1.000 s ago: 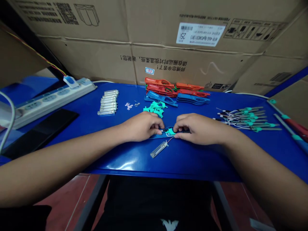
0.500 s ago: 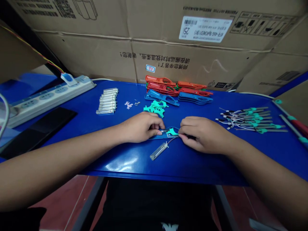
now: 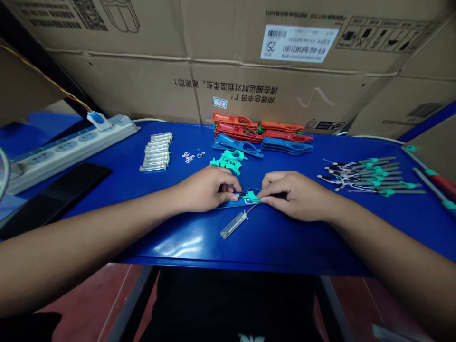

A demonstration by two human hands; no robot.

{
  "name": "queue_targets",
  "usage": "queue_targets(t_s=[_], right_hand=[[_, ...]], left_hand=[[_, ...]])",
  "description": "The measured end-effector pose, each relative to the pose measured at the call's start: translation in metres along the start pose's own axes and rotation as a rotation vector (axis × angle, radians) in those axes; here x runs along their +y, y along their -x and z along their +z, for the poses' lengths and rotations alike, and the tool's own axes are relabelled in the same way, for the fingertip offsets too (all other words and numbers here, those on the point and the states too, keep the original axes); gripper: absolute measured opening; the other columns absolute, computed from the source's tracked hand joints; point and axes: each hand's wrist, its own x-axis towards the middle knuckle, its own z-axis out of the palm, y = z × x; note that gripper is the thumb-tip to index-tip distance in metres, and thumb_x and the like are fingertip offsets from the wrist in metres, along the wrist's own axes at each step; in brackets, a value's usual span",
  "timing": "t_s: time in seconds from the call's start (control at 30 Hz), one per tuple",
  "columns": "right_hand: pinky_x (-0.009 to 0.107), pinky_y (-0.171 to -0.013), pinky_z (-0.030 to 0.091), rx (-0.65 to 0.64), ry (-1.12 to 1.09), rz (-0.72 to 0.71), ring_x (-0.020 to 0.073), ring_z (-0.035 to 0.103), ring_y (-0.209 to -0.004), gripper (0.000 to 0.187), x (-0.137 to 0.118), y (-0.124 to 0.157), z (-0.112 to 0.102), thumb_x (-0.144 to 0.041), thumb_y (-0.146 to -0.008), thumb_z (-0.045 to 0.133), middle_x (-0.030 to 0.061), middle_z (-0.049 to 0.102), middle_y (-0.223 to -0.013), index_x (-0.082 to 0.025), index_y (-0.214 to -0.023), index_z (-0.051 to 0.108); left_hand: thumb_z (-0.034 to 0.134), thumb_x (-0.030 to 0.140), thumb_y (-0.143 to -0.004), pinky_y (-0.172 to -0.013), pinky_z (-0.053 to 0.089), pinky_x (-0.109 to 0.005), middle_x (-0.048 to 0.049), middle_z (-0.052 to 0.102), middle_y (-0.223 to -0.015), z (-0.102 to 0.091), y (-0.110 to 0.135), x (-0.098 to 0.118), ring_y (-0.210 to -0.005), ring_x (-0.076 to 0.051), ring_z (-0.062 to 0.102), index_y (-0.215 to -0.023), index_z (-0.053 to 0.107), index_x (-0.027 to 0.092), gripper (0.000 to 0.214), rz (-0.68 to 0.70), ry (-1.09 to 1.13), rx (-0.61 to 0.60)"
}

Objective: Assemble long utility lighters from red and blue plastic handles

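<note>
Both hands rest on the blue table (image 3: 107,185) at its middle. My left hand (image 3: 206,190) is closed, its fingertips pressed on the left end of a flat blue plastic shell (image 3: 228,203). My right hand (image 3: 295,194) is closed in a pinch on a small teal plastic piece (image 3: 251,195) seated in that shell. A thin wire runs from the shell down to a clear tube (image 3: 233,224) lying just in front of my hands.
A row of clear tubes (image 3: 156,152) lies back left, loose teal pieces (image 3: 227,161) behind my hands, stacked red and blue shells (image 3: 260,137) at the back. Wired teal probes (image 3: 370,175) lie right. A power strip (image 3: 67,147) and a black slab (image 3: 53,194) are left; cardboard boxes (image 3: 142,71) stand behind.
My right hand has shifted slightly left, its fingertips closing onto the teal piece. My left hand has hardly moved.
</note>
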Motion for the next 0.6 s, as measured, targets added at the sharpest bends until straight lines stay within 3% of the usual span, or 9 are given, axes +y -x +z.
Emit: queue_targets(t_s=[0.07,0.27,0.6], right_hand=[[0.028,-0.075,0.046,0.011,0.049,0.034,0.0157,0.063,-0.081,0.02,-0.001,-0.001,0.001,-0.019,-0.094,0.057,0.0057,0.069,-0.09,-0.019,-0.093,0.076],[0.032,-0.074,0.042,0.021,0.426,-0.048,0.0199,0.054,-0.078,0.027,-0.012,0.0,0.005,-0.018,-0.096,0.048,0.0099,0.063,-0.084,-0.013,-0.09,0.074],[0.033,-0.073,0.045,0.085,0.438,-0.107,0.0205,0.056,-0.078,0.029,-0.009,0.005,0.007,-0.02,-0.098,0.046,0.0106,0.065,-0.086,-0.013,-0.09,0.072]], left_hand=[[0.069,0.021,-0.087,-0.072,0.05,-0.023,-0.0039,0.071,-0.092,-0.001,0.0,0.0,-0.077,-0.012,0.065,-0.099,0.074,0.017,0.013,0.004,0.004,0.005],[0.069,0.023,-0.087,-0.073,0.052,-0.023,-0.0047,0.071,-0.09,-0.002,0.001,0.0,-0.079,-0.013,0.067,-0.098,0.073,0.016,0.014,-0.015,0.06,0.007],[0.07,0.025,-0.087,-0.074,0.051,-0.024,-0.0045,0.072,-0.092,-0.001,0.0,-0.001,-0.079,-0.013,0.067,-0.099,0.074,0.017,0.015,-0.037,0.046,0.005]])
